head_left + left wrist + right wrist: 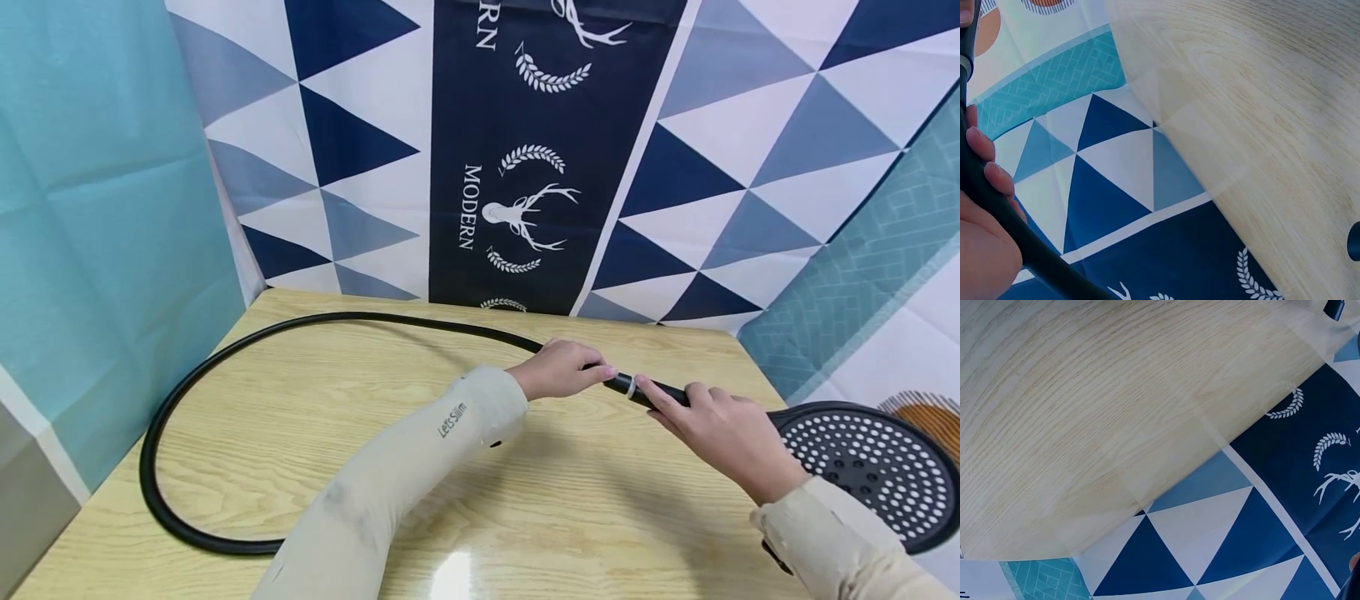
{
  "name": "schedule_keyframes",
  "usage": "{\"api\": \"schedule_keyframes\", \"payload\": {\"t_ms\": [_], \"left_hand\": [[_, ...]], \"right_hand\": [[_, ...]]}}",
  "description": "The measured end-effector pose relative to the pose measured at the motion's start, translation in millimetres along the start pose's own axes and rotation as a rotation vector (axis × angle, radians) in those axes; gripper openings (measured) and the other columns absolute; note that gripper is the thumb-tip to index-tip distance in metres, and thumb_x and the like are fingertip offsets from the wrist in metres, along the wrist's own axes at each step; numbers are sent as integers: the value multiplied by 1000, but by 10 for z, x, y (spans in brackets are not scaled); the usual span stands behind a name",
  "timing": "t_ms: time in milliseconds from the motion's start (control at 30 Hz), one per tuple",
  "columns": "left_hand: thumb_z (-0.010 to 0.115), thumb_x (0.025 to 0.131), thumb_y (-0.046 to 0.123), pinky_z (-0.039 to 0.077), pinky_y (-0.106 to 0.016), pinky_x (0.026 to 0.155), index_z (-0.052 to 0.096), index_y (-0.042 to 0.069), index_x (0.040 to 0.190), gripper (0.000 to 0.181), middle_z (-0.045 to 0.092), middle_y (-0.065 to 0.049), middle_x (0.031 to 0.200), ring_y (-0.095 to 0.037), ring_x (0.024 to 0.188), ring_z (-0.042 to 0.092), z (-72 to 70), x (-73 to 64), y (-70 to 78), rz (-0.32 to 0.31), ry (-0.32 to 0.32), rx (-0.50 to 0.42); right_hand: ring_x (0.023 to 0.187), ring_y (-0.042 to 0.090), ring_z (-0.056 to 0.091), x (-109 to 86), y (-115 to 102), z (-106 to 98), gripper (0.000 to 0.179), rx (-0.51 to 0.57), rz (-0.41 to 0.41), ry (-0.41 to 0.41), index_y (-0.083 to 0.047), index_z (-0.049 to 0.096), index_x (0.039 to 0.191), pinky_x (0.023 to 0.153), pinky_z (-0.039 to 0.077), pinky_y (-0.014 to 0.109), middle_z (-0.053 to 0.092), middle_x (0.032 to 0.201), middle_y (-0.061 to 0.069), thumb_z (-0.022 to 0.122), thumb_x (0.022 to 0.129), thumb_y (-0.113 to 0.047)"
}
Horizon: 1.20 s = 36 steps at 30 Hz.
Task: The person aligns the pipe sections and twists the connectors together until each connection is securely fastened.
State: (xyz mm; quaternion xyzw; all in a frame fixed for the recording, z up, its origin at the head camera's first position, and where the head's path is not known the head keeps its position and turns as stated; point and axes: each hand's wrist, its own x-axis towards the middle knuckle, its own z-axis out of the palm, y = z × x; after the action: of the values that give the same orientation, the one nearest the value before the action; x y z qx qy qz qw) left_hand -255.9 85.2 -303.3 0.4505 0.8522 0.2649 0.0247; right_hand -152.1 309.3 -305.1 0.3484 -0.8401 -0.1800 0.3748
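A black shower head with a round face of pale nozzles hangs over the table's right side. My right hand holds its handle, the index finger lying along it toward a pale ring. On the other side of that ring, my left hand grips the end of a black shower hose. Handle and hose end meet in line at the ring. In the left wrist view, fingers curl around the hose. The right wrist view catches only a fingertip at its edge.
From my left hand the hose loops wide across the left of the wooden table and passes behind my left sleeve. A patterned cloth hangs along the back edge, with teal cloth at the left.
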Motion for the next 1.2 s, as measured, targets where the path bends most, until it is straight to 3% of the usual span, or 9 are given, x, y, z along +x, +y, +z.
{"api": "schedule_keyframes", "payload": {"t_ms": [167,300,500,1000,1200], "left_hand": [[48,103,34,33,-26,86,68,15,90,31,48,9,68,-5,68,48,10,26,17,-35,-65,14],[47,104,34,34,-26,84,67,15,92,30,48,9,69,-5,70,48,12,32,27,-29,-83,50],[48,103,32,34,-26,81,69,14,100,27,50,8,70,-7,74,50,5,27,40,-10,-67,61],[55,100,30,35,-25,78,72,12,97,25,52,10,71,-7,72,51,-15,18,56,30,-7,72],[57,99,30,34,-23,77,72,13,94,24,55,9,73,-4,72,51,4,1,52,35,11,79]], "right_hand": [[41,13,21,-21,-2,5,56,0,-7,7,-14,57,129,34,18,24,36,55,9,14,108,-42],[41,12,20,-31,-3,5,56,-1,-7,3,-14,57,129,35,18,24,35,55,8,14,108,-42],[42,12,19,-34,11,-2,56,-12,-5,-9,-15,56,130,36,17,23,35,55,8,12,108,-42],[41,13,21,-31,18,-9,56,-14,-5,-1,-14,56,131,36,17,23,35,54,8,13,108,-41],[40,12,20,-29,15,6,56,3,-10,37,-14,54,132,35,17,24,34,53,8,15,107,-45]]}}
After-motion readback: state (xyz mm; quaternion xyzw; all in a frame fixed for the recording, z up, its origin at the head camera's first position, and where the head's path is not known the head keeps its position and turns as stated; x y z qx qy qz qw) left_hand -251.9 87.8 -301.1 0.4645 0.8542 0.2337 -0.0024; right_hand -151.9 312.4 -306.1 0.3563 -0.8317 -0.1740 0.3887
